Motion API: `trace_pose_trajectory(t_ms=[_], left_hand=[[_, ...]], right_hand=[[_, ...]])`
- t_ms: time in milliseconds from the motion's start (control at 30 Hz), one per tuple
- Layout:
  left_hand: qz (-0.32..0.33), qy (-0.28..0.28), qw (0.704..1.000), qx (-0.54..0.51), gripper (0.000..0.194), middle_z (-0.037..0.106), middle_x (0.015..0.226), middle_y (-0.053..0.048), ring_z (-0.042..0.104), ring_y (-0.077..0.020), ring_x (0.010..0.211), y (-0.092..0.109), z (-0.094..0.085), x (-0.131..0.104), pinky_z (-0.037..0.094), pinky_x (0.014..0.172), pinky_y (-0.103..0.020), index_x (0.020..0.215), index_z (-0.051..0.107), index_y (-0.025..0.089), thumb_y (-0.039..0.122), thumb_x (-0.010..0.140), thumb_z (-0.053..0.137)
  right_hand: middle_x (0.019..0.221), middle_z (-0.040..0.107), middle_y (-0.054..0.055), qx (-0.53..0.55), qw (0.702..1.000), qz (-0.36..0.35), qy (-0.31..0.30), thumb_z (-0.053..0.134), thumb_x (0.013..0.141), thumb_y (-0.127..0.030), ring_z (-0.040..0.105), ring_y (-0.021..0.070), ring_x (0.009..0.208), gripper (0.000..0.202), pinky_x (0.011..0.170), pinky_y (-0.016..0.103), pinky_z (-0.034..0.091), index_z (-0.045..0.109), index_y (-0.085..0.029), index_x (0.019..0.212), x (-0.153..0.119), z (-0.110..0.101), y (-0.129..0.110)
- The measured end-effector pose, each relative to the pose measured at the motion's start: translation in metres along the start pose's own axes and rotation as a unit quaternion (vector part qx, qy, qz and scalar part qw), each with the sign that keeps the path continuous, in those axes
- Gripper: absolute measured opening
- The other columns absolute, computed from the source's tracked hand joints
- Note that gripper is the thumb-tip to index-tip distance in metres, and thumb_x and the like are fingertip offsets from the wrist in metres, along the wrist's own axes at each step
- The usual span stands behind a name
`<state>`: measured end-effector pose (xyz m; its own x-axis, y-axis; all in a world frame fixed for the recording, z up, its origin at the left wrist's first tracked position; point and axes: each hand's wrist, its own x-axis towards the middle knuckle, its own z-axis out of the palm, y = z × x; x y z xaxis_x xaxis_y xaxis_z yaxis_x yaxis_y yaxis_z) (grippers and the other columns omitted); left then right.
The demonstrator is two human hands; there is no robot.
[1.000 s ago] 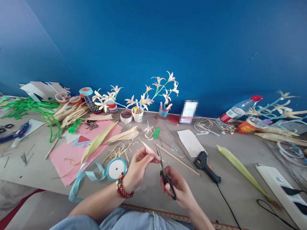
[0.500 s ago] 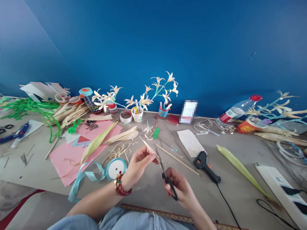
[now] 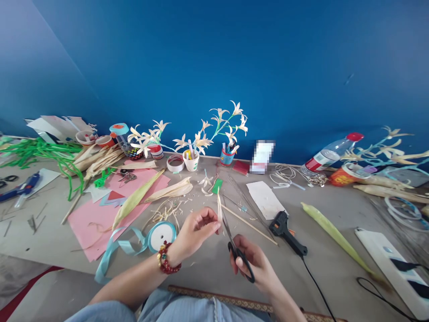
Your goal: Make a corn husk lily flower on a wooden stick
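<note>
- My left fingers are closed in a pinch on the lower part of a pale husk strip, held above the surface.
- Half a second ago that strip leaned with its tip up and to the left; now it stands nearly upright in my grip, its tip showing just by the lower edge of the green piece.
- My right fingers are curled around the black handles of the scissors, thumb in one loop.
- The scissors have shifted slightly to the right, blades still pointing up and left, close beside the strip. I can't tell whether they touch it.
- My left hand has turned a little and come slightly to the right, the red bead bracelet still on its wrist.
- Around my hands the rest lies as it did: the ribbon spool on the left, the thin stick behind the scissors, and the black glue gun on the right.
</note>
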<state>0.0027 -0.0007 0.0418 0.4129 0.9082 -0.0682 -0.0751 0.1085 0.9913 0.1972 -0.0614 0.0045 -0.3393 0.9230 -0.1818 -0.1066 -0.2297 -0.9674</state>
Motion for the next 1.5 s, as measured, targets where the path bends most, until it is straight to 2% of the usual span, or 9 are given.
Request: trace_pose_trajectory(t_ms=[233,767,1000,1300,1500], left_hand=[[0.013,-0.004,0.998,0.065,0.009,0.063,0.076,-0.002,0.058,-0.0146,0.073,0.004,0.001,-0.005,0.043,0.069,-0.025,0.083,0.058,0.016,0.021,0.089,0.054],[0.010,0.008,0.999,0.050,0.009,0.064,0.072,-0.002,0.056,-0.0132,0.069,0.008,0.006,-0.005,0.042,0.066,-0.024,0.080,0.057,0.016,0.022,0.087,0.055],[0.005,0.001,1.000,0.010,0.010,0.064,0.073,-0.002,0.057,-0.0130,0.070,0.006,0.004,-0.002,0.043,0.068,-0.024,0.080,0.057,0.016,0.022,0.088,0.056],[0.001,-0.012,0.999,-0.029,0.013,0.066,0.076,-0.003,0.060,-0.0142,0.074,0.007,0.003,-0.004,0.045,0.073,-0.026,0.079,0.058,0.016,0.025,0.089,0.059],[-0.002,-0.011,0.995,-0.099,0.017,0.067,0.076,-0.004,0.062,-0.0148,0.072,0.005,0.000,-0.004,0.047,0.072,-0.027,0.081,0.057,0.016,0.030,0.089,0.062]], right_hand=[[0.059,0.052,-0.004,0.006,1.000,0.003,-0.011,0.067,0.070,-0.073,0.034,0.0062,0.043,0.057,0.040,0.020,0.023,0.044,-0.021,0.077,0.001,0.009,-0.001],[0.056,0.052,-0.005,0.022,0.999,-0.026,0.004,0.069,0.075,-0.066,0.037,0.0063,0.043,0.052,0.041,0.019,0.027,0.045,-0.021,0.075,0.002,0.012,0.007],[0.052,0.050,-0.005,0.004,1.000,-0.012,0.019,0.070,0.072,-0.067,0.038,0.0074,0.044,0.053,0.043,0.019,0.030,0.045,-0.021,0.073,0.003,0.010,0.004],[0.050,0.047,-0.007,-0.003,1.000,0.003,0.029,0.068,0.073,-0.069,0.032,0.0063,0.041,0.053,0.039,0.019,0.028,0.044,-0.022,0.072,-0.001,0.010,0.003],[0.050,0.048,-0.006,-0.022,0.999,-0.013,0.041,0.067,0.073,-0.069,0.034,0.0068,0.041,0.053,0.039,0.019,0.030,0.044,-0.022,0.071,-0.001,0.009,0.006]])
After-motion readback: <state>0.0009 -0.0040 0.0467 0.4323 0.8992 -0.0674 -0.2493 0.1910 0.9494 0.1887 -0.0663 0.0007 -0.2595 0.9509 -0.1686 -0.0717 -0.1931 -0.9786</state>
